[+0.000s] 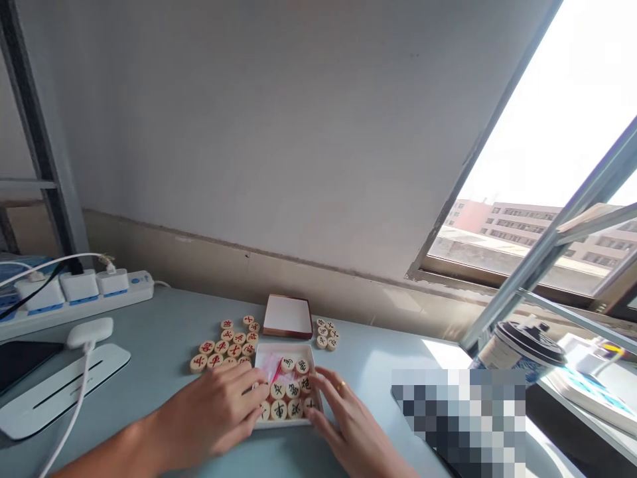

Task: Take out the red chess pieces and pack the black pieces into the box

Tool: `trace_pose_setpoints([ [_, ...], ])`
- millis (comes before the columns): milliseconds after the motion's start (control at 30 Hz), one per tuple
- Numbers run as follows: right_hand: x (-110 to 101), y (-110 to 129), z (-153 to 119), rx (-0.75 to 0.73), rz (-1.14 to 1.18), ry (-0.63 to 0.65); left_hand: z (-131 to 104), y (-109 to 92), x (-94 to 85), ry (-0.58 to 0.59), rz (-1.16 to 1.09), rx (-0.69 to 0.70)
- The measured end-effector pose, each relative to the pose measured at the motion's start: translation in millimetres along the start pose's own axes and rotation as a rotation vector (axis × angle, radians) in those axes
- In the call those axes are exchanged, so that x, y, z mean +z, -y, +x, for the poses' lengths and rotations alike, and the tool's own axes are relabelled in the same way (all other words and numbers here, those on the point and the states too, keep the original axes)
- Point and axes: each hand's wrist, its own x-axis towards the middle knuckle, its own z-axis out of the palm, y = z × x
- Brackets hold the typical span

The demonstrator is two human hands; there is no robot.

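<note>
A shallow white box [288, 422] holds Chinese chess pieces with black characters [279, 409], set in rows, and a crumpled clear-pink plastic bag [271, 366] at its back left. My left hand [216, 401] reaches over the box's left edge, its fingers curled and closed; what lies between them is hidden. At the right side, my right hand [348, 418] grips the box, fingers along the edge and thumb over the front corner, touching a piece. Red-character pieces [233, 350] lie left of the box, partly hidden behind my left hand. Several black-character pieces [327, 333] lie behind it on the right.
The box lid [287, 314] lies inside up near the wall. To the left are a power strip [141, 287] with plugs and cables, a white charger [89, 332], a white flat stand [64, 388] and a dark phone [24, 365]. A lidded cup [517, 352] and a pixelated area are right.
</note>
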Motion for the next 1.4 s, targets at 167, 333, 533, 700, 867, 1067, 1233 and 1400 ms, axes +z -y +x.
trace_pose_setpoints([
  [167, -7, -4, 10, -0.046, -0.024, -0.021, 15, 6, -8.0, 0.112, 0.015, -0.052],
  [333, -5, -2, 23, -0.046, -0.082, -0.063, 23, 10, 2.0, 0.146, -0.01, -0.079],
  [533, 6, -8, 20, 0.008, -0.03, -0.073, 10, 14, 10.8, 0.197, -0.16, -0.146],
  [700, 6, -10, 16, -0.003, 0.0, -0.071, 3, 17, 13.7, 0.189, -0.232, -0.163],
  [867, 4, -13, 17, -0.019, 0.012, -0.083, 0, 16, 15.4, 0.171, -0.272, -0.161],
  [1067, 7, -17, 17, -0.007, 0.036, -0.078, -1, 13, 14.1, 0.165, -0.311, -0.179],
  [1233, 6, -15, 19, 0.007, 0.033, -0.094, 0, 13, 15.2, 0.147, -0.315, -0.177],
  [1400, 5, -19, 20, 0.009, 0.039, -0.075, 1, 14, 16.5, 0.139, -0.337, -0.182],
])
